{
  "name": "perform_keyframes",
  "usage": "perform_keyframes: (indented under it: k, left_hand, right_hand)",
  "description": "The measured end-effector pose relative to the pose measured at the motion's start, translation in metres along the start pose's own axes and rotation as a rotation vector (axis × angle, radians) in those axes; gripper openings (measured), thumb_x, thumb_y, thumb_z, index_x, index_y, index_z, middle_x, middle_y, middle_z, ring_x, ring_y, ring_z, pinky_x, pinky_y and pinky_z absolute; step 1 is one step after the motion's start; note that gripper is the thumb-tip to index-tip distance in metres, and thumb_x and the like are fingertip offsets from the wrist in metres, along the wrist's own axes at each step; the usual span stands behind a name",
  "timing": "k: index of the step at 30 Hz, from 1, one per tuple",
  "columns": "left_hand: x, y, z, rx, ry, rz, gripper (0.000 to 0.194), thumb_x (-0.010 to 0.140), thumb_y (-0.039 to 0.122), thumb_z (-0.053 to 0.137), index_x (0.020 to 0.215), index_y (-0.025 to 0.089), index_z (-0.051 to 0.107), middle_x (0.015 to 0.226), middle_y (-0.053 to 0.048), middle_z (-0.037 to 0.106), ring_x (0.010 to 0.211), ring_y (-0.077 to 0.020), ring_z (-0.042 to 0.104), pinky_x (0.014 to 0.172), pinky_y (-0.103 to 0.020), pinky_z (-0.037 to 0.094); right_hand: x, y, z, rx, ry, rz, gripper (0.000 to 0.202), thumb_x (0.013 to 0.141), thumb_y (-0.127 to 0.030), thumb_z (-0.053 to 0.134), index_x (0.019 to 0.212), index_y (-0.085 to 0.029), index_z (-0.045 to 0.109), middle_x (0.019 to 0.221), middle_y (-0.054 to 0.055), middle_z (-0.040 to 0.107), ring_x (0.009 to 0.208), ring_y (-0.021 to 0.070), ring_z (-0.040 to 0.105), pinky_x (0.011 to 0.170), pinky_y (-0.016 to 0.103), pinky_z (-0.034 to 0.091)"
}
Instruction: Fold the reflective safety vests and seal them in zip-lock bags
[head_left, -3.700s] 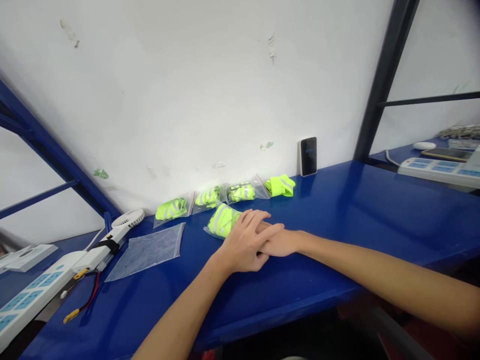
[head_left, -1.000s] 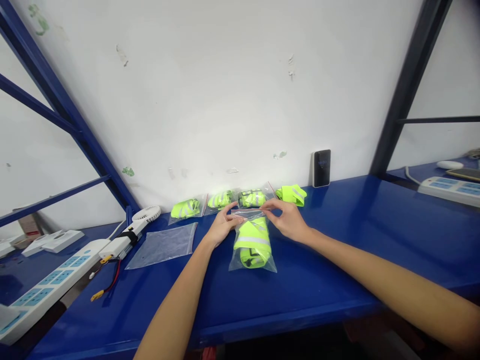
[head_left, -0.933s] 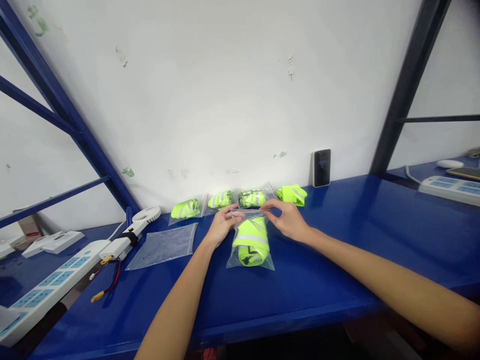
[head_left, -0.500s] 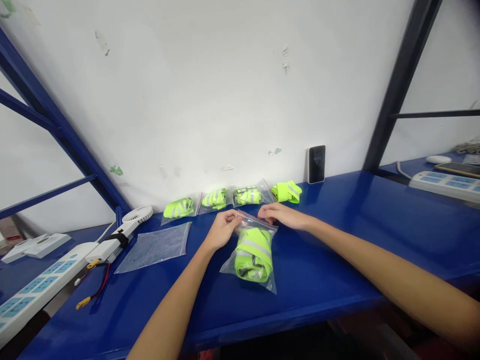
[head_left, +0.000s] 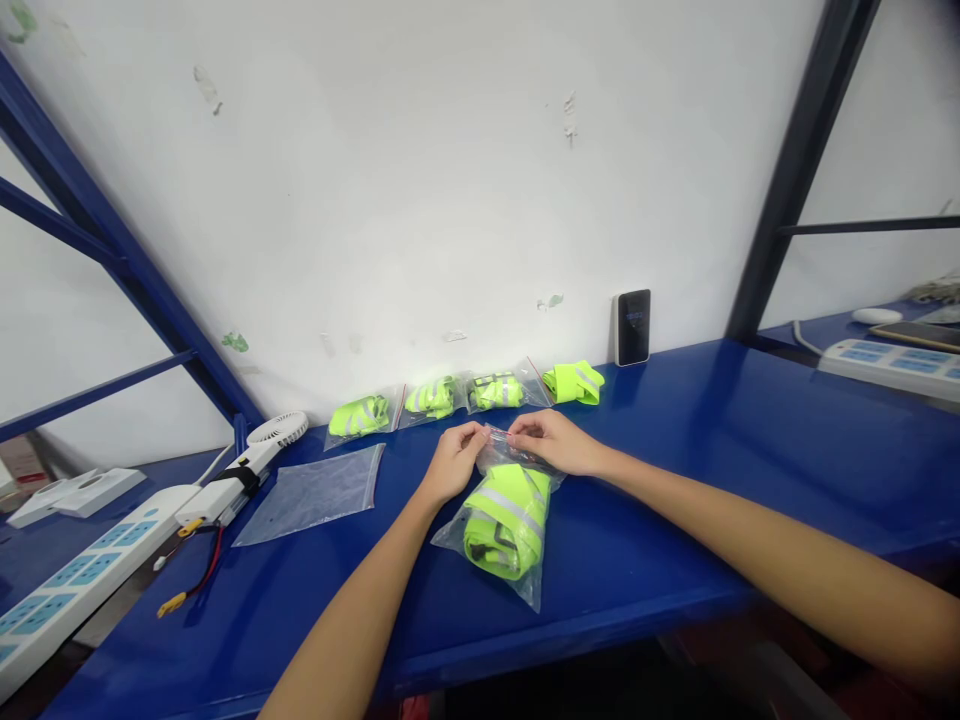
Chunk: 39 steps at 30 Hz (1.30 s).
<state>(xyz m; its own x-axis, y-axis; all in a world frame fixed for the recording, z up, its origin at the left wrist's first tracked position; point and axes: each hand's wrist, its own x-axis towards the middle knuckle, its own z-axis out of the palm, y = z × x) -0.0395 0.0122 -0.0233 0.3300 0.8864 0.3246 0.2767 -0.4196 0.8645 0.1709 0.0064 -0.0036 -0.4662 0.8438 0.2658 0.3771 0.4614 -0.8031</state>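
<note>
A clear zip bag [head_left: 534, 590] lies on the blue table with a rolled neon-yellow reflective vest or strap [head_left: 506, 525] inside it. Its zip edge points toward the wall. My left hand [head_left: 455, 460] pinches the left part of that edge between thumb and fingers. Close beside it, my right hand [head_left: 559, 442] pinches the same edge a little to the right. Behind my hands stand three more bagged neon-yellow bundles, a left one [head_left: 358, 415], a middle one [head_left: 433, 397] and a right one [head_left: 496, 391]. A folded neon-yellow bundle [head_left: 574, 382] without a bag sits beside them.
A flat clear zip bag [head_left: 311, 495] lies left of my hands. Further left are a small white fan [head_left: 277, 430], a power strip [head_left: 82, 575] and a cable with yellow connectors [head_left: 172, 603]. A black-faced device [head_left: 632, 328] leans at the wall.
My right hand has moved left along the zip edge, near my left hand, and now pinches it. The bag has tilted slightly and shifted toward me.
</note>
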Motion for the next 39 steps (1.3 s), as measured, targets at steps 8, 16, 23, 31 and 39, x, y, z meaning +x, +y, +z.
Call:
perform_keyframes:
  k: [8,16,23,31,39]
  left_hand:
    - [-0.003,0.009,-0.004,0.378,0.013,0.204,0.029,0.092,0.038,0.051,0.088,0.020,0.073,0.075,-0.003,0.068,0.067,-0.0175,0.055,0.065,-0.026,0.036]
    - [-0.004,0.017,-0.002,0.466,0.032,0.248,0.029,0.093,0.034,0.048,0.080,0.019,0.069,0.065,-0.001,0.062,0.060,-0.0153,0.052,0.059,-0.025,0.032]
    - [-0.005,0.017,0.003,0.395,-0.015,0.224,0.029,0.093,0.037,0.049,0.089,0.019,0.071,0.076,-0.002,0.069,0.066,-0.0161,0.057,0.061,-0.025,0.037]
    - [-0.006,0.013,0.006,0.260,-0.058,0.136,0.027,0.090,0.039,0.055,0.096,0.017,0.070,0.091,-0.006,0.071,0.081,-0.0187,0.063,0.070,-0.026,0.046]
    - [-0.005,0.012,0.005,0.201,-0.045,0.125,0.025,0.089,0.037,0.059,0.087,0.014,0.068,0.085,-0.006,0.070,0.075,-0.0158,0.062,0.069,-0.024,0.047]
  right_hand:
    - [0.004,0.010,0.002,0.024,-0.001,0.014,0.027,0.080,-0.040,0.063,0.080,-0.015,0.075,0.067,0.003,0.068,0.060,0.0154,0.056,0.056,0.026,0.040]
    - [0.002,0.004,-0.001,-0.024,0.014,-0.035,0.020,0.082,-0.033,0.061,0.088,-0.017,0.072,0.072,0.003,0.068,0.065,0.0163,0.059,0.060,0.026,0.042]
    - [0.000,0.004,0.000,0.001,0.012,-0.060,0.025,0.086,-0.038,0.058,0.086,-0.017,0.070,0.072,0.003,0.066,0.063,0.0155,0.057,0.058,0.026,0.041]
    - [-0.003,0.006,0.007,-0.117,0.015,-0.133,0.023,0.091,-0.035,0.051,0.089,-0.017,0.065,0.073,0.002,0.062,0.064,0.0145,0.052,0.059,0.025,0.039]
    - [-0.003,0.000,0.007,0.029,-0.022,-0.023,0.027,0.086,-0.039,0.058,0.087,-0.014,0.068,0.071,0.002,0.062,0.062,0.0134,0.051,0.058,0.025,0.038]
